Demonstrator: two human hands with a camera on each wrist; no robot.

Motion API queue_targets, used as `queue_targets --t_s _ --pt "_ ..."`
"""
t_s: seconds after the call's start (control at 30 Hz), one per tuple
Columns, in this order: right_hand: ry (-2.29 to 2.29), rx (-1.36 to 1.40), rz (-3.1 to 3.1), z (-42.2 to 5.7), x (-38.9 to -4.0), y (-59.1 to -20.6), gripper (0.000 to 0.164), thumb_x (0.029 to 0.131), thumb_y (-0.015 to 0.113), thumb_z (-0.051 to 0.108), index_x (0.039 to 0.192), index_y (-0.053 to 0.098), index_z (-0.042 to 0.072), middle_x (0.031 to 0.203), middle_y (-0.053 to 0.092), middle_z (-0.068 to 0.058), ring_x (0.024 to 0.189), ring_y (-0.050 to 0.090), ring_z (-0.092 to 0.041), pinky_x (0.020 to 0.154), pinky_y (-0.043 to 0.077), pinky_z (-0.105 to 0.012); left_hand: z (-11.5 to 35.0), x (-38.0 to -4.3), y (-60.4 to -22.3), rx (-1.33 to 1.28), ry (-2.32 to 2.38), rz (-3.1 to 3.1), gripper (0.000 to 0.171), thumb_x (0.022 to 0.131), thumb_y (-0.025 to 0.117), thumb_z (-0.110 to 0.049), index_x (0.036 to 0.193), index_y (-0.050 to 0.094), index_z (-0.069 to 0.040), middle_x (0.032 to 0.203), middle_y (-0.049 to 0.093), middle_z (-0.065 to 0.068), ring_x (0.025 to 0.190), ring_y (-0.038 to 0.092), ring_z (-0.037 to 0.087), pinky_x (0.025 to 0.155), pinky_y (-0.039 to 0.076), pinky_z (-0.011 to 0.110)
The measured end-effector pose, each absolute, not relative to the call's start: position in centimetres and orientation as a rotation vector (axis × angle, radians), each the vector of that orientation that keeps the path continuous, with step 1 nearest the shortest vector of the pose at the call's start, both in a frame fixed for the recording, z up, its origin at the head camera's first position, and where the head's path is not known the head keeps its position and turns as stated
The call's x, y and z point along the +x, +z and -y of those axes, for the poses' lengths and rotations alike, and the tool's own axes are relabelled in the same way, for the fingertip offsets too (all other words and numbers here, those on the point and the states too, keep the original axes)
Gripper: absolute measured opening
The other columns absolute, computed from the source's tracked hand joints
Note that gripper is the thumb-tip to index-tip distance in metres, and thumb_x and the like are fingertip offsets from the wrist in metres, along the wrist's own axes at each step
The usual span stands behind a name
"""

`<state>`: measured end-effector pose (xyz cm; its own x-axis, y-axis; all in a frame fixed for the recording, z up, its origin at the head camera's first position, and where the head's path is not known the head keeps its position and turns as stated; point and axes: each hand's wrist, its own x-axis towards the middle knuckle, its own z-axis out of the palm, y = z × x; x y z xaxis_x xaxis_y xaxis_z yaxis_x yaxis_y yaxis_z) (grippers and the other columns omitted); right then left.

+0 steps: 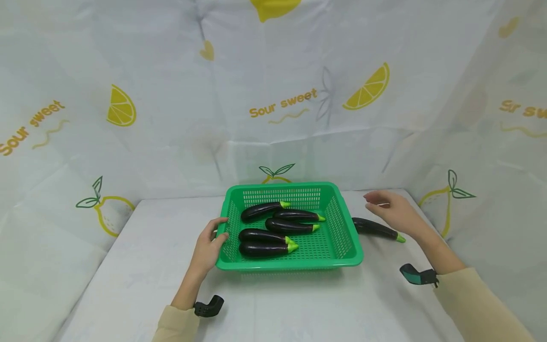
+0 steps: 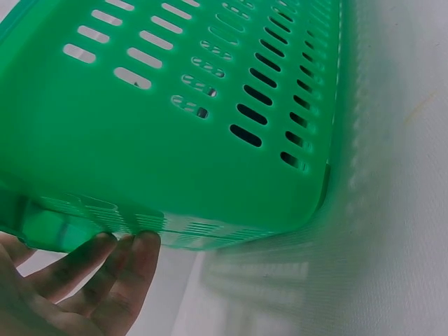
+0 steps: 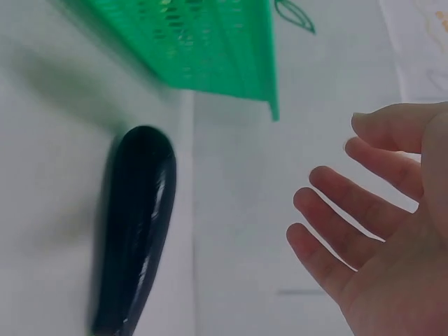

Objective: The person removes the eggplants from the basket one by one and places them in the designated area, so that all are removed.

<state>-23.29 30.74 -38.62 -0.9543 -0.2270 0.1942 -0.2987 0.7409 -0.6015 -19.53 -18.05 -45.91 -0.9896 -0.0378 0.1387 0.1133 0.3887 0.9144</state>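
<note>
A green plastic basket (image 1: 299, 268) with slotted walls stands on the table, and several dark purple eggplants (image 1: 265, 249) with green stem ends lie inside it. My left hand (image 1: 208, 247) grips the basket's left rim; in the left wrist view its fingers (image 2: 129, 280) lie against the basket wall. One more eggplant (image 1: 376, 229) lies on the table just right of the basket, its near end partly behind the basket's edge. Above and beside it is my right hand (image 1: 395, 211), fingers loosely bent and apart, holding nothing. The right wrist view shows that eggplant (image 3: 136, 231) apart from the hand.
A white cloth covers the table (image 1: 171, 228). Behind and at both sides rise white curtains (image 1: 171, 95) printed with lemons and lettering. Each wrist wears a small black camera mount, such as the left camera mount (image 1: 209, 306).
</note>
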Motion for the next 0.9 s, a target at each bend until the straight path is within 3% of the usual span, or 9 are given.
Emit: queue_targets --t_s 0.43,0.9 --pt "1.084 0.428 2.809 -27.0 -21.7 -34.6 0.047 0.105 0.058 0.035 0.137 0.058 0.001 0.128 0.064 -0.021 0.117 0.061 -0.041 0.094 0.051 -0.056 18.0 -19.7 -45.9 -0.058 -1.673 2.497 0.041 0.102 0.055 -0.013 0.144 0.053 -0.015 0.144 0.053 0.015 0.124 0.059 0.034 0.089 0.056 0.05" --pt "1.127 0.527 2.715 -23.9 -20.1 -33.0 0.041 0.103 0.061 0.03 0.134 0.061 0.003 0.125 0.067 -0.015 0.112 0.064 -0.035 0.092 0.053 -0.055 18.1 -19.5 -46.0 -0.07 -1.685 2.498 0.041 0.103 0.055 -0.014 0.144 0.053 -0.015 0.146 0.052 0.015 0.125 0.059 0.035 0.091 0.055 0.052"
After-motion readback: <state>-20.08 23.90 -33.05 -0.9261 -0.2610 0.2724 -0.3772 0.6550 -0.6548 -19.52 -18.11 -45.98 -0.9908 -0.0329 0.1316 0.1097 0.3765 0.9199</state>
